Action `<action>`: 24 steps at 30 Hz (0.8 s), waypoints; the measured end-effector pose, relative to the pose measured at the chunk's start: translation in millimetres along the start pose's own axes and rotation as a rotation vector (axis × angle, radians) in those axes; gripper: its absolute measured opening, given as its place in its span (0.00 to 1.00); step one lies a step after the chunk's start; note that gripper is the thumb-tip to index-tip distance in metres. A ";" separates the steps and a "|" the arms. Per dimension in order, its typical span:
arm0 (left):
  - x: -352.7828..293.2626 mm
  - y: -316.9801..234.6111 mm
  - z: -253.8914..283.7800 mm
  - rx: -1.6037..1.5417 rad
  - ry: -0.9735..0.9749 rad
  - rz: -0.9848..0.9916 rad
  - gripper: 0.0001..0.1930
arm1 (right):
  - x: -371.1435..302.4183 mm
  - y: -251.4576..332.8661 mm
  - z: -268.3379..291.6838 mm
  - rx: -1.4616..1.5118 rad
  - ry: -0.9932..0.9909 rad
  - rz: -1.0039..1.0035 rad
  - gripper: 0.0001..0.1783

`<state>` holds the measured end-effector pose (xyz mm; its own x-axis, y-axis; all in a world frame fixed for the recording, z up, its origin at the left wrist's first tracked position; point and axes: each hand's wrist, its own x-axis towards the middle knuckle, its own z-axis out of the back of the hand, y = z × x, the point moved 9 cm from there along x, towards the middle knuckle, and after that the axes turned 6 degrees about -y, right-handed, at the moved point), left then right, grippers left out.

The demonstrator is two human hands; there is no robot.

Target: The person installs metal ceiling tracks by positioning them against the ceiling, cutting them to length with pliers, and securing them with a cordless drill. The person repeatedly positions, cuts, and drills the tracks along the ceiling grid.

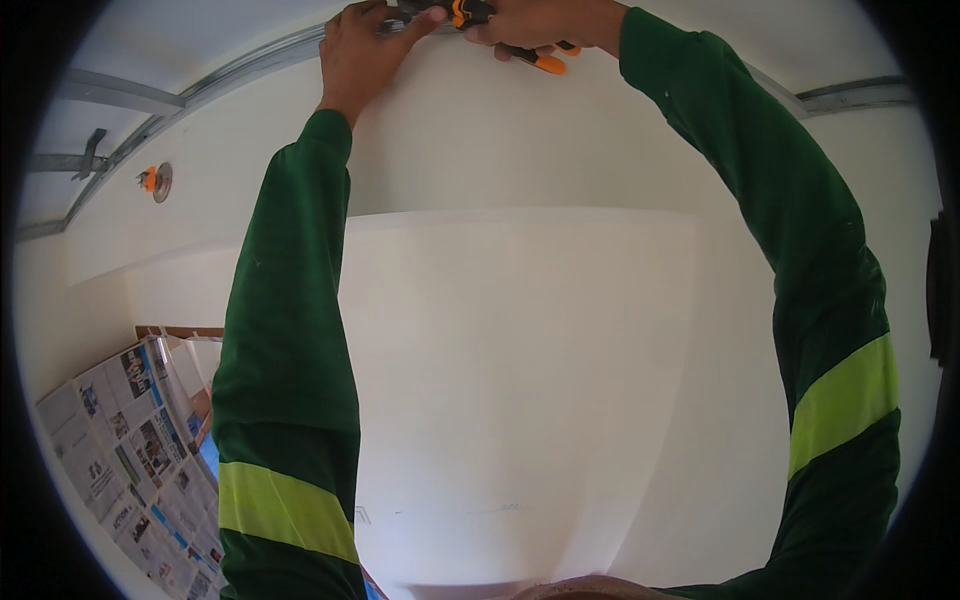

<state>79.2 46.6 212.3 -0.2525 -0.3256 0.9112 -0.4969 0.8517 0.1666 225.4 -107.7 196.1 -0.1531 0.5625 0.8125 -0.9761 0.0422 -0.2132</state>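
Observation:
Both my arms, in dark green sleeves with yellow-green bands, reach up to a grey metal ceiling track (250,70) at the top of the white wall. My left hand (365,45) presses against the track, fingers and thumb pinching a small dark part there. My right hand (535,25) is closed around a hand tool with orange-and-black handles (545,62), its head meeting the track beside my left thumb. The tool's jaws are mostly hidden by my fingers.
A white wall panel (520,350) fills the middle. An orange-and-metal fitting (155,181) sits on the ceiling at the left, near more metal framing (100,92). Sheets of newspaper (130,470) cover a surface at the lower left. Another track (855,95) runs at the upper right.

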 end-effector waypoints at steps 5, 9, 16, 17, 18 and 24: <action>-0.3 1.4 -2.1 -0.063 0.055 0.012 0.49 | 3.4 9.1 -3.1 0.013 0.028 -0.065 0.22; 0.4 2.7 0.1 -0.011 0.043 0.002 0.49 | 4.8 7.1 -0.9 -0.009 0.082 -0.024 0.24; -0.4 2.5 -0.6 0.031 0.009 -0.010 0.49 | 22.9 2.4 -19.5 0.142 -0.049 0.020 0.23; -0.6 2.7 0.4 0.043 0.005 -0.012 0.49 | 24.5 1.3 -21.4 0.175 -0.038 0.034 0.23; -1.1 2.6 0.5 0.024 0.015 -0.008 0.49 | 25.1 0.0 -22.5 0.211 -0.023 0.045 0.23; 1.3 4.7 6.9 -0.094 0.076 0.017 0.50 | 20.8 -3.0 -33.1 0.536 0.344 -0.033 0.25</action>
<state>70.8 47.4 211.7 -0.1949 -0.2818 0.9395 -0.4119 0.8928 0.1824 230.2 -68.8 195.6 -0.1505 0.8045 0.5746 -0.9348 -0.3050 0.1821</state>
